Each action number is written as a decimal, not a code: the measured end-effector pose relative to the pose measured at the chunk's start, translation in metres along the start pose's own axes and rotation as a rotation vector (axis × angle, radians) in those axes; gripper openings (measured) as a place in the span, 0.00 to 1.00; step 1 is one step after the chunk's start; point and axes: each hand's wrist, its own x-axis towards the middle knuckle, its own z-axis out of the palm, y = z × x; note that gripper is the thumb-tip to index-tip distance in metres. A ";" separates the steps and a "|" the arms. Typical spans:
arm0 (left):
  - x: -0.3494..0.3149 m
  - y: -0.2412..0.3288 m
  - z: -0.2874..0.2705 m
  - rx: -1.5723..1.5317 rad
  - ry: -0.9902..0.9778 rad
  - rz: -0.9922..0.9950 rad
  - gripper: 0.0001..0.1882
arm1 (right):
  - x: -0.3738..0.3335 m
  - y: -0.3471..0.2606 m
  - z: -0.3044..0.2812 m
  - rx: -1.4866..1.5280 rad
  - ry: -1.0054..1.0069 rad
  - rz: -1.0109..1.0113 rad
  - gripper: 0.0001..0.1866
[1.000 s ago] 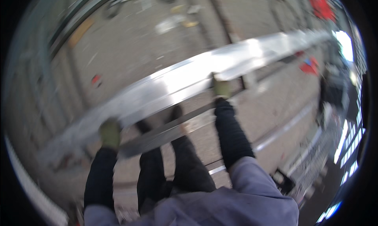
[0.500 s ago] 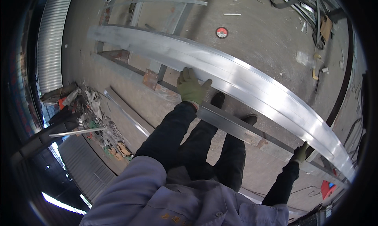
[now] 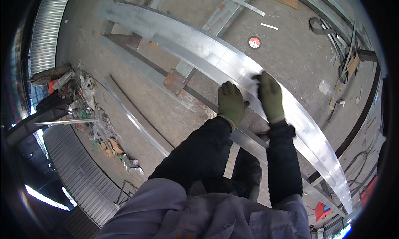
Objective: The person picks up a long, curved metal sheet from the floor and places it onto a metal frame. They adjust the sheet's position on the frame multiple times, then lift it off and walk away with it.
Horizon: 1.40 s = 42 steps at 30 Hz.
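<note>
A long, shiny sheet-metal panel (image 3: 208, 52) lies across a steel frame (image 3: 174, 83), running from far left to near right. My left hand (image 3: 231, 105), in a green glove, is at the panel's near edge around its middle. Its fingers are stretched out and the thumb stands off to the side. Just right of it, my right hand (image 3: 271, 98), gloved alike, is over the panel's surface with its fingers toward the far edge. Motion smears those fingers, and I cannot tell whether they touch the metal.
Beyond the panel a red-and-white disc (image 3: 254, 42) lies on the concrete floor. Another metal strip (image 3: 137, 118) rests at left, near a scrap heap (image 3: 99, 126). Metal lengths and a black strap (image 3: 322, 27) are at far right. A red box (image 3: 322, 211) stands near right.
My right hand has left the panel's right end and come to its middle, beside my left hand. My left hand has shifted right along the near edge. The view has shifted too.
</note>
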 end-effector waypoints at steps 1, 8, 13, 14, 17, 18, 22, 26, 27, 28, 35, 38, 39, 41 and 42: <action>0.000 -0.001 0.002 0.011 0.020 -0.001 0.43 | 0.020 -0.009 0.028 0.013 -0.071 0.014 0.20; 0.001 -0.012 0.065 -1.098 -0.191 -0.084 0.37 | 0.118 0.002 0.177 0.143 -0.305 0.024 0.21; -0.026 0.004 0.118 -1.922 -0.148 -0.128 0.34 | 0.151 0.006 0.211 0.058 -0.351 0.099 0.20; -0.029 0.006 0.118 -1.942 -0.160 -0.128 0.34 | 0.156 0.011 0.212 0.036 -0.353 0.108 0.20; -0.028 0.004 0.104 -1.523 -0.291 -0.009 0.37 | 0.168 0.021 0.211 -0.061 -0.365 0.097 0.20; -0.026 0.005 0.109 -1.511 -0.299 -0.007 0.37 | 0.171 0.023 0.210 -0.099 -0.368 0.087 0.20; -0.022 0.003 0.147 -1.575 -0.188 -0.070 0.37 | 0.167 0.003 0.226 -0.184 -0.420 0.039 0.20; -0.007 -0.001 0.066 -1.147 -0.243 0.005 0.41 | 0.176 0.022 0.200 -0.235 -0.336 -0.054 0.19; -0.005 -0.002 0.065 -1.179 -0.174 -0.002 0.41 | 0.177 0.022 0.197 -0.242 -0.311 -0.102 0.19; -0.006 -0.007 0.070 -1.202 -0.098 -0.028 0.41 | 0.171 0.009 0.201 -0.322 -0.309 -0.127 0.20; 0.001 -0.005 0.052 -1.223 0.178 -0.116 0.42 | 0.163 -0.021 0.190 -0.660 -0.334 -0.124 0.25; 0.002 -0.008 0.046 -1.458 0.191 -0.161 0.38 | 0.161 -0.021 0.193 -0.767 -0.320 -0.240 0.23; 0.003 -0.007 0.046 -1.426 0.229 -0.157 0.37 | 0.163 -0.022 0.195 -0.805 -0.356 -0.276 0.22; 0.004 -0.005 0.047 -1.394 0.284 -0.149 0.36 | 0.168 -0.023 0.201 -0.884 -0.434 -0.345 0.20; 0.005 -0.006 0.048 -1.398 0.263 -0.148 0.35 | 0.169 -0.024 0.203 -0.888 -0.421 -0.354 0.19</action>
